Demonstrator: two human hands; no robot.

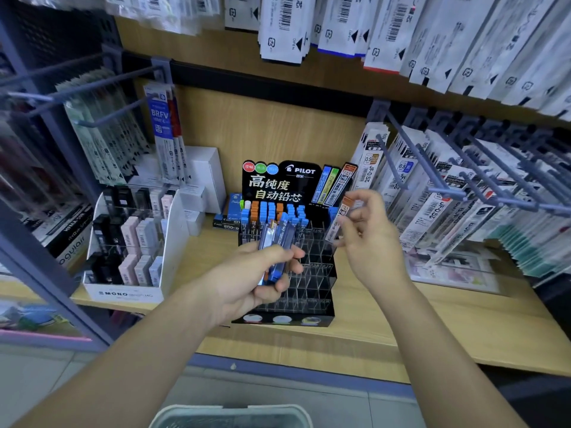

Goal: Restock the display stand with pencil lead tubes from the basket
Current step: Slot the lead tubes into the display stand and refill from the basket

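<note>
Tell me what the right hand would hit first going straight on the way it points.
The right hand, pinching an orange-capped tube, points up-left. First in line looks to be the orange sample tube on the display stand header, though depth is unclear.

A stationery shop: barcoded refill packs (287, 29) hang on pegs (432, 168) above a shelf (386, 329) with a branded display stand (287, 186).
</note>
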